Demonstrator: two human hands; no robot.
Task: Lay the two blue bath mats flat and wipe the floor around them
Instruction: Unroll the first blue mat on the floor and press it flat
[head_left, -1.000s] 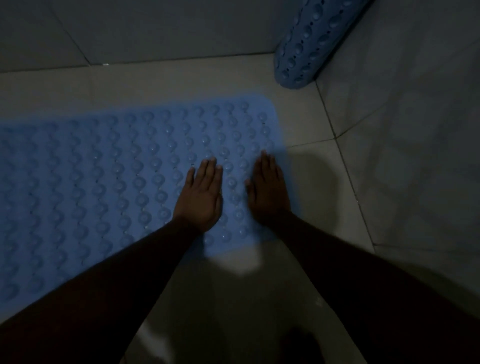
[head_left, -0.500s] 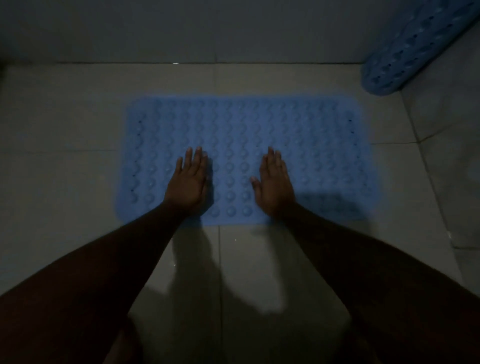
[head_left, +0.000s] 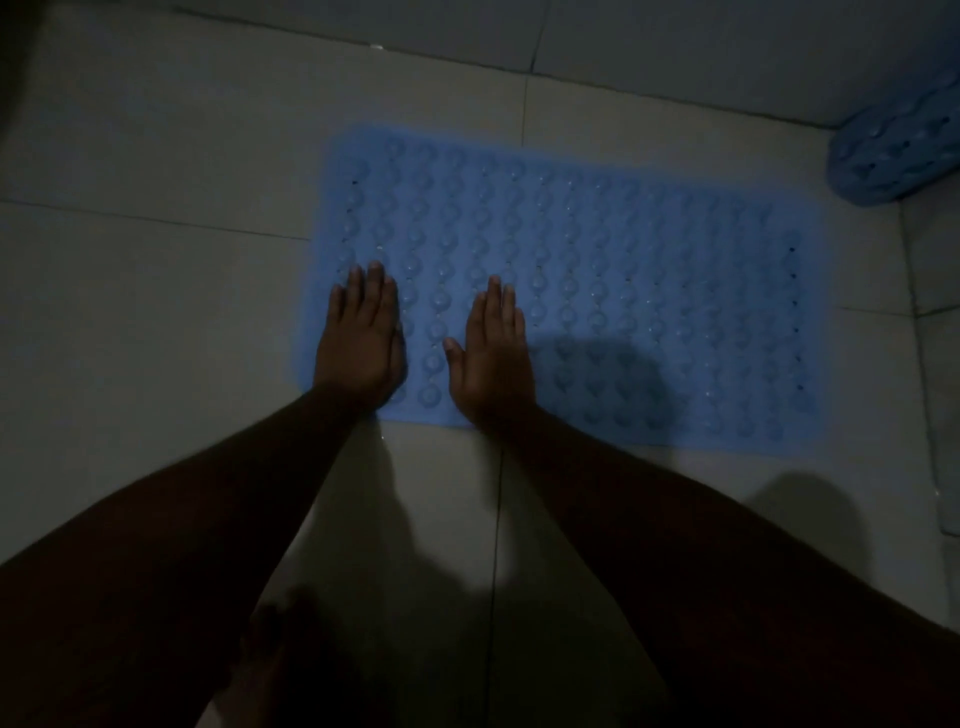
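Note:
A blue bath mat (head_left: 623, 270) with rows of round bumps lies flat on the pale tiled floor (head_left: 156, 312). My left hand (head_left: 361, 340) presses flat on the mat's near left corner, fingers straight and together. My right hand (head_left: 493, 353) lies flat on the mat just to its right, thumb spread out. A second blue bath mat (head_left: 898, 156) is rolled up and leans in the far right corner, only partly in view.
The room is dim. A tiled wall (head_left: 675, 52) runs along the back and another wall (head_left: 940, 364) stands on the right. My foot (head_left: 270, 670) is on the floor at the bottom, between my arms.
Both hands have slid leftward along the mat's near edge, from its right end to its left corner. The rolled mat has shifted to the frame's right edge as my view turned.

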